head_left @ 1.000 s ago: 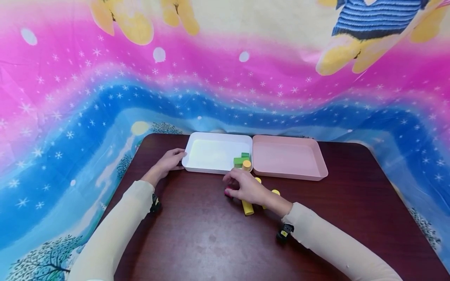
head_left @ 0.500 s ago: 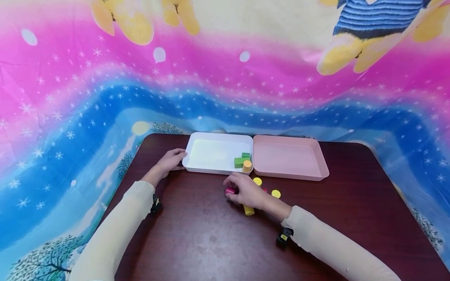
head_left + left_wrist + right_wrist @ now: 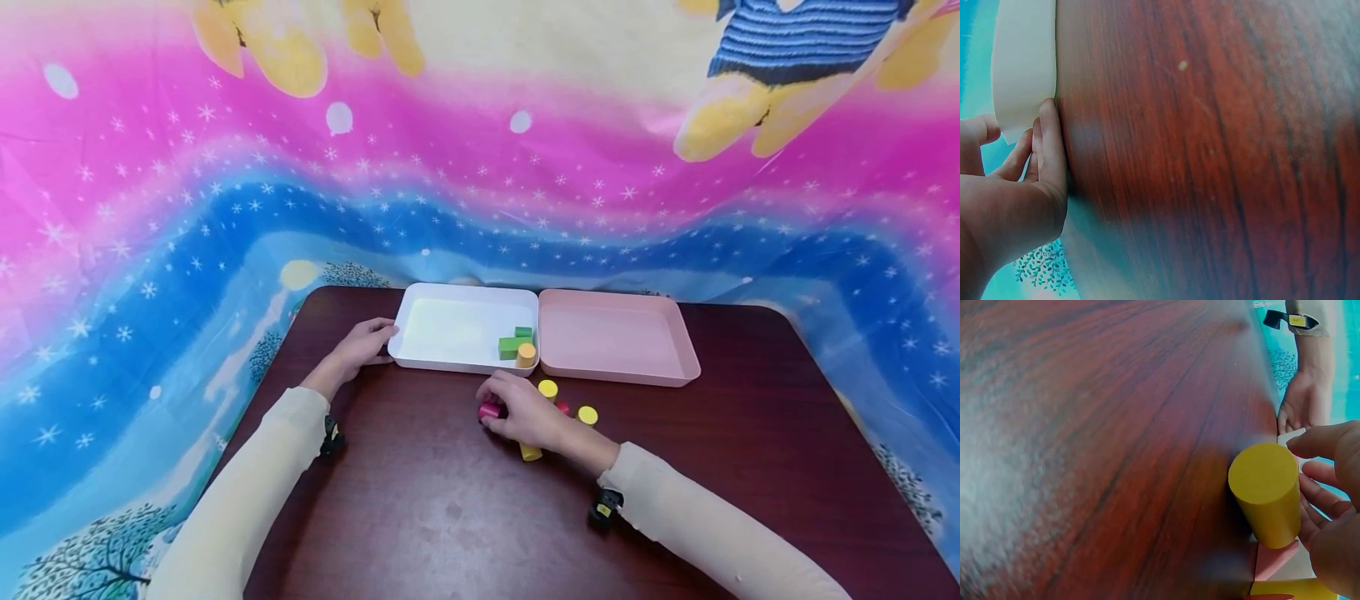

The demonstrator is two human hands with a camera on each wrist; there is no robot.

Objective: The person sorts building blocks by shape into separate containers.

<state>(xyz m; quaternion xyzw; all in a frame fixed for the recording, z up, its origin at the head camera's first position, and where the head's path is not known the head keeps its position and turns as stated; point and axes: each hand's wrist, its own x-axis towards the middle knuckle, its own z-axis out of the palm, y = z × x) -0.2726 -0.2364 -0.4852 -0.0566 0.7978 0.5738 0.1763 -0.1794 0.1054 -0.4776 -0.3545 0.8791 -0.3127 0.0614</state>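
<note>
In the head view my left hand [image 3: 365, 342] is at the left end of the white tray [image 3: 450, 366], fingers extended and touching its wall. The left wrist view shows the thumb by the tray's corner. My right hand [image 3: 525, 408] is low over the dark table, in front of the trays. Its thumb and fingers hold a pinkish-red cylinder [image 3: 490, 412], one end of which shows. In the right wrist view a yellow cylinder [image 3: 1264, 475] stands before the fingers and hides what they hold. A yellow cylinder [image 3: 531, 452] lies partly under the hand.
A pink tray [image 3: 615, 374] adjoins the white one. Inside the white tray are a green block [image 3: 512, 348], a small green cylinder [image 3: 523, 332] and an orange cylinder [image 3: 527, 355]. Two yellow cylinders, one nearer the pink tray [image 3: 548, 390], stand beyond the right wrist, with another red piece [image 3: 562, 407].
The right hand has drawn slightly back from the white tray and closed around the red cylinder, whose end shows more. The left hand stays at the tray's end.
</note>
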